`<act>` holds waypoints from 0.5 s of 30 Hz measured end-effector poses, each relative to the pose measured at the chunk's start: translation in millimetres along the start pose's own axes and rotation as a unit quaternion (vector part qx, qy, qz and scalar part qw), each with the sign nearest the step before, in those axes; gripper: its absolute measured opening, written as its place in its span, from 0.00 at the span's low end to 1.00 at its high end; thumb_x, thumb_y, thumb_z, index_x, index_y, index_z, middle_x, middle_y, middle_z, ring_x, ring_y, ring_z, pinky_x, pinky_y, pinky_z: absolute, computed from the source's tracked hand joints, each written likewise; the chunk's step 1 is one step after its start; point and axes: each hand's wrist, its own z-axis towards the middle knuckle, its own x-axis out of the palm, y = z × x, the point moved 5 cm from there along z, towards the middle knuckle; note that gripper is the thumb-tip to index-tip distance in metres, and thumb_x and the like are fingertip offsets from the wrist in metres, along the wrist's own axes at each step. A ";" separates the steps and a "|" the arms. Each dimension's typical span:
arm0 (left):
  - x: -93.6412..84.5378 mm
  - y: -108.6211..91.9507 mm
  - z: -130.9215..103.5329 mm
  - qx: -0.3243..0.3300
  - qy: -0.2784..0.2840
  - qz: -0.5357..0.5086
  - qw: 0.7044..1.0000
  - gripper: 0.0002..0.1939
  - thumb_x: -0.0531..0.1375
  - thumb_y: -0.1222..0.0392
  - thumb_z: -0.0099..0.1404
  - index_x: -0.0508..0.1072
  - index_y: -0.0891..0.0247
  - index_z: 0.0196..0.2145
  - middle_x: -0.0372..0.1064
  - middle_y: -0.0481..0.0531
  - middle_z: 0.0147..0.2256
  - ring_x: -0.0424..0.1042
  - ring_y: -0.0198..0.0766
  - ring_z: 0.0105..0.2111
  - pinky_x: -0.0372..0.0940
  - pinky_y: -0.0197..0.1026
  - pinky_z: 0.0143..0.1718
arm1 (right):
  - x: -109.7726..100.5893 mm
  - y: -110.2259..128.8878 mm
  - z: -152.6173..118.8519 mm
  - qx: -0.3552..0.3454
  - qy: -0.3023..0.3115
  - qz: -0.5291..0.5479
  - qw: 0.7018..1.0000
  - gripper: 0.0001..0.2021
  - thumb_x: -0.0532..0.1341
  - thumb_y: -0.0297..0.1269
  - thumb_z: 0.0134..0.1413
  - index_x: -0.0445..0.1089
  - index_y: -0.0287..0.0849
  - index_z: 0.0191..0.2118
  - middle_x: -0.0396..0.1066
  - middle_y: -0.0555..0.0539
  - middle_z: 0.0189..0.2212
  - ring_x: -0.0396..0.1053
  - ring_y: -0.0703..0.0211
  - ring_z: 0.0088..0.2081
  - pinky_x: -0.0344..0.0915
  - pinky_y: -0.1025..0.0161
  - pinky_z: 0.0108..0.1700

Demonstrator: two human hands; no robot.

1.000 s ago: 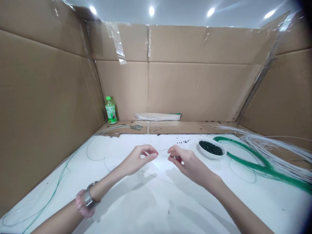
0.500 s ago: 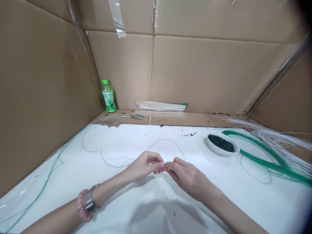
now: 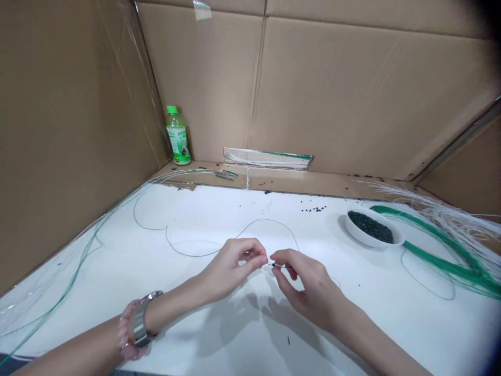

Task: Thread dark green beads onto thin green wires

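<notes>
My left hand (image 3: 246, 261) pinches a thin green wire (image 3: 270, 264) between thumb and index fingertip, over the middle of the white table. A small dark piece (image 3: 274, 265) sits on the wire in the gap between the hands. At its right, my right hand (image 3: 301, 277) has thumb and index fingertips close around the wire, just beside the dark piece; whether they press on it is too small to tell. A loop of the wire arches behind both hands. The left wrist wears a pink bead bracelet and a silver cuff.
A white bowl (image 3: 363, 238) of dark pieces stands at right, beside green wire bundles (image 3: 442, 269) and white strands (image 3: 438, 209). A green-capped bottle (image 3: 179, 138) stands back left. Long green wires (image 3: 78, 279) run along the left. Cardboard walls (image 3: 332, 94) surround the white table (image 3: 219, 350).
My right hand has moved slightly right, away from the left, and its thumb and index finger have spread, uncovering the dark piece. The camera view has shifted.
</notes>
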 end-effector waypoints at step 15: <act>-6.5 0.7 0.5 0.013 -0.038 0.043 0.998 0.11 0.54 0.59 0.62 0.69 0.65 0.25 0.64 0.47 0.22 0.61 0.31 0.25 0.56 0.34 0.29 | -28.7 -14.0 -0.9 0.088 0.079 -0.015 0.993 0.04 0.54 0.33 0.58 0.64 0.44 0.38 0.69 0.50 0.27 0.65 0.64 0.26 0.62 0.66 0.27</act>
